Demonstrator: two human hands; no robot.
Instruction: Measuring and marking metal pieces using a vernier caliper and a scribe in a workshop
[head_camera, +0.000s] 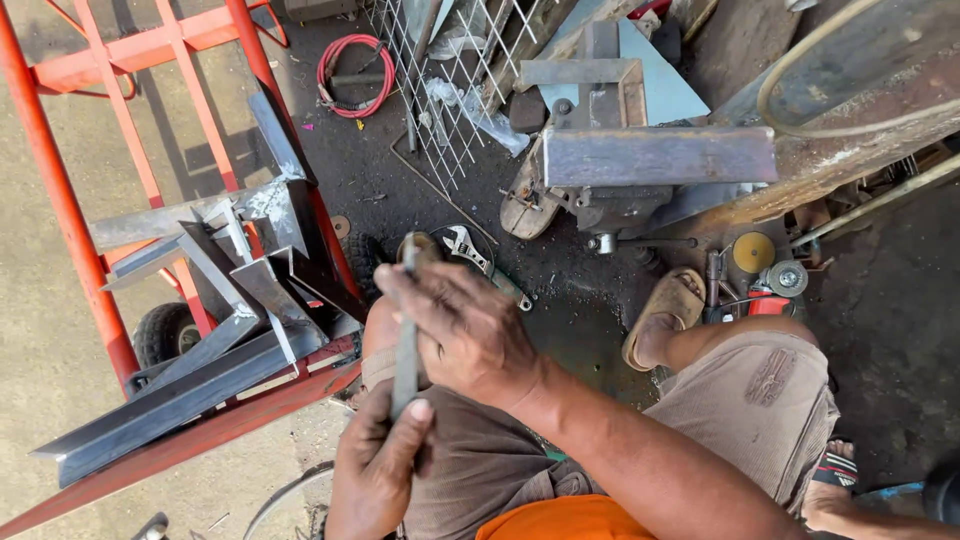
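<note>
You are over a dark, soot-stained workshop floor littered with metal scrap, a red steel trolley frame stacked with grey angle-iron offcuts on your left. A coiled red hose lies by a wire mesh panel; a rusty bench vise stands ahead, an adjustable chrome wrench below it. Your left hand grips the lower end of a thin grey metal strip held upright over your knee; your right hand pinches its upper part.
</note>
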